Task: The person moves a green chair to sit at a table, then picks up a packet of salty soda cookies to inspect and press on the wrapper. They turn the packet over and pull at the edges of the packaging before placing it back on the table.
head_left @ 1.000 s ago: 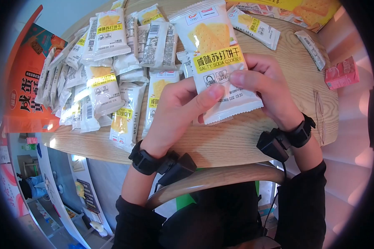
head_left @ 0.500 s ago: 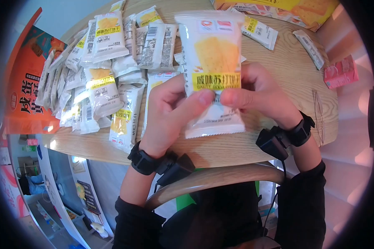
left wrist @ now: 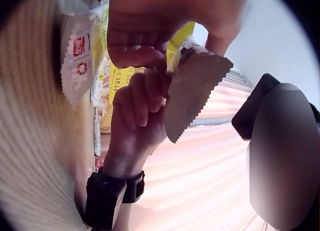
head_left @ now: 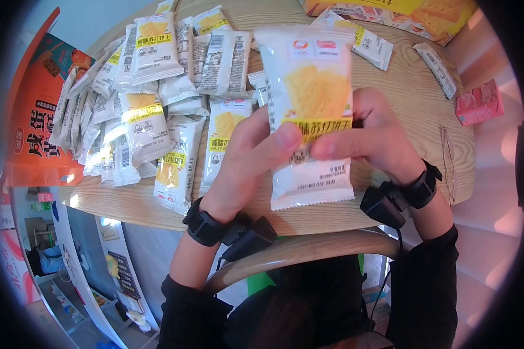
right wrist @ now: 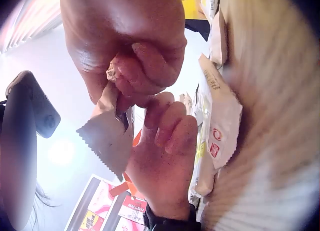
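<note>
A white and yellow packet of salty soda cookies [head_left: 314, 75] is held up over the table, its printed front facing the head camera. My left hand [head_left: 244, 151] grips its left side and my right hand [head_left: 378, 134] its right side. Both thumbs press on the front, their tips close together just below the yellow band. In the left wrist view, the fingers of the right hand [left wrist: 140, 105] are curled behind the packet, whose zigzag end [left wrist: 195, 95] sticks out below the grip. From the right wrist, the left hand's fingers [right wrist: 167, 126] also show curled behind.
A heap of similar packets [head_left: 148, 122] covers the table's left side, beside an orange bag [head_left: 32, 128]. Across the back lie a loose packet [head_left: 375, 49], a yellow box [head_left: 448, 14], another packet [head_left: 436, 70] and a pink carton [head_left: 479, 103]. Glasses [head_left: 448, 154] lie at the right.
The packet has turned from a tilt to nearly upright and come lower, closer to the table's front edge. Both hands keep their grip; the right thumb has slid toward the left one.
</note>
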Motion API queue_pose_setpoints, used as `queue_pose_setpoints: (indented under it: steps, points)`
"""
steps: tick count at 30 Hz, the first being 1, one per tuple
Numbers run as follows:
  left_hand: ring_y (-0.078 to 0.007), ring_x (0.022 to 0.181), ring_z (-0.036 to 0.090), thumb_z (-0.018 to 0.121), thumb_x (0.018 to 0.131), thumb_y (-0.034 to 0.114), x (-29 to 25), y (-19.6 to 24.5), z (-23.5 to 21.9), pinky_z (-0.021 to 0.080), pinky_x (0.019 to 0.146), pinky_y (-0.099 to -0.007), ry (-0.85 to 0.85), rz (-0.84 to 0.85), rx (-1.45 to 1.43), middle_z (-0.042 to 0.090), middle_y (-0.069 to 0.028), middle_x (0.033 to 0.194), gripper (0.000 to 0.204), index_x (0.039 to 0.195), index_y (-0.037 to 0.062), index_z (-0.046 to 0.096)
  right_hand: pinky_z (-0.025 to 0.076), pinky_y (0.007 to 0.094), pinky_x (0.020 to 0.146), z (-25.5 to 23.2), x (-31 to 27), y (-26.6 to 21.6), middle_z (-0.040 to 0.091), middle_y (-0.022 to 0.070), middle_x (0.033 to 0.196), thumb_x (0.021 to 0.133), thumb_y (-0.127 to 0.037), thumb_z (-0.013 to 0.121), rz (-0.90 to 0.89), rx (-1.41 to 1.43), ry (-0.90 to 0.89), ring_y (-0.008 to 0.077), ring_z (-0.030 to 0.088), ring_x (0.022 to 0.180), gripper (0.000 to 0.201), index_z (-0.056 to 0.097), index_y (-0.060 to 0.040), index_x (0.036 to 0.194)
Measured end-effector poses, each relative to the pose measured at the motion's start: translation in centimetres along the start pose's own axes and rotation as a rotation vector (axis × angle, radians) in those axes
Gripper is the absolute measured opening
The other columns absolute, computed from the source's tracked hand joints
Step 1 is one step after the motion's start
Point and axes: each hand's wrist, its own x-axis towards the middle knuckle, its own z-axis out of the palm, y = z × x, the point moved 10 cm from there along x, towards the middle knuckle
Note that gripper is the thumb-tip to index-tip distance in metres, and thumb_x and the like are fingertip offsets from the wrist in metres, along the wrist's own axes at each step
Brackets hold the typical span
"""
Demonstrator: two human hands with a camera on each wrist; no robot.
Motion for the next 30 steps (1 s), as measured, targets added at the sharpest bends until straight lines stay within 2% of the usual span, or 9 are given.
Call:
queue_pose_setpoints:
  steps: [6,9,12,14,17,19,25,27,30]
  points:
    - [-0.0075,0.077,0.047,0.053,0.073,0.02,-0.1,0.1,-0.1,0.037,0.066,-0.0206,0.028,-0.075,0.172,0.052,-0.0045,0.087,0.031,0.097,-0.0001,0.048,0.035,0.0147,0.048,0.8,0.2,0.5,0.055,0.0008,0.064,0.061,-0.019,0.066,0.012,-0.103,-0.081,0.0019,0.046,0.056,0.023,0.058,-0.001,0.073]
    - [-0.0072,0.072,0.048,0.055,0.071,0.017,-0.2,0.7,-0.2,0.038,0.063,-0.0197,0.073,-0.021,0.204,0.054,-0.0039,0.083,0.028,0.093,-0.0002,0.051,0.033,0.0149,0.045,0.8,0.0,2.3,0.053,-0.0009,0.061,0.061,-0.022,0.065,0.167,-0.196,-0.147,0.002,0.044,0.052,0.026,0.057,-0.001,0.074]
    - [-0.0064,0.068,0.048,0.056,0.07,0.016,-0.3,1.0,0.1,0.038,0.06,-0.0187,0.047,-0.026,0.249,0.054,-0.0027,0.078,0.025,0.089,-0.0006,0.053,0.03,0.0147,0.041,1.4,0.4,1.5,0.05,-0.0027,0.058,0.062,-0.027,0.064,-0.018,-0.089,-0.152,0.0015,0.04,0.048,0.03,0.056,-0.0012,0.074]
    - [-0.0061,0.067,0.048,0.056,0.071,0.017,-0.2,0.9,0.0,0.038,0.059,-0.0185,0.041,-0.023,0.253,0.054,-0.0025,0.077,0.025,0.088,-0.0006,0.053,0.026,0.0142,0.038,0.8,0.3,0.2,0.049,-0.0029,0.057,0.064,-0.03,0.062,-0.16,0.023,-0.035,0.0008,0.038,0.045,0.033,0.055,-0.0012,0.078]
    - [-0.0053,0.065,0.046,0.054,0.072,0.021,0.0,1.0,-0.2,0.037,0.058,-0.0179,0.041,0.015,0.333,0.054,-0.0017,0.075,0.026,0.087,-0.0007,0.053,0.029,0.0133,0.04,0.4,0.3,1.1,0.051,-0.0016,0.061,0.065,-0.031,0.061,0.032,-0.115,-0.055,0.0013,0.04,0.048,0.034,0.055,-0.0012,0.08]
    - [-0.0049,0.064,0.045,0.052,0.074,0.024,0.2,0.6,-0.1,0.036,0.057,-0.0176,0.045,0.048,0.408,0.053,-0.0012,0.073,0.028,0.087,-0.0007,0.053,0.03,0.0131,0.041,0.0,0.2,0.7,0.052,-0.0011,0.062,0.065,-0.031,0.061,0.042,-0.14,-0.027,0.0013,0.041,0.049,0.035,0.055,-0.0009,0.081]
    - [-0.0037,0.061,0.044,0.047,0.076,0.032,0.4,0.3,-1.6,0.036,0.054,-0.0163,0.145,0.107,0.191,0.052,0.001,0.066,0.034,0.081,-0.0008,0.054,0.032,0.0131,0.041,-0.5,0.5,0.6,0.051,-0.0006,0.059,0.067,-0.034,0.059,-0.052,-0.011,0.067,0.001,0.043,0.05,0.036,0.055,-0.0004,0.078]
    - [-0.0028,0.06,0.045,0.048,0.076,0.029,0.3,-0.7,-1.5,0.036,0.051,-0.0155,0.099,-0.073,0.282,0.052,0.0009,0.066,0.031,0.079,-0.0008,0.054,0.032,0.0134,0.041,-0.9,0.5,0.7,0.05,-0.0004,0.058,0.068,-0.036,0.057,-0.057,-0.03,0.066,0.0009,0.043,0.049,0.037,0.055,0.0,0.077]
    - [-0.0024,0.059,0.046,0.05,0.075,0.024,0.1,0.3,-0.9,0.036,0.049,-0.015,0.131,-0.03,0.226,0.053,-0.0001,0.066,0.025,0.078,-0.0011,0.055,0.032,0.0137,0.041,-0.6,0.4,1.2,0.05,0.0001,0.059,0.069,-0.042,0.053,-0.033,-0.152,-0.01,0.0015,0.042,0.048,0.042,0.055,-0.0003,0.074]
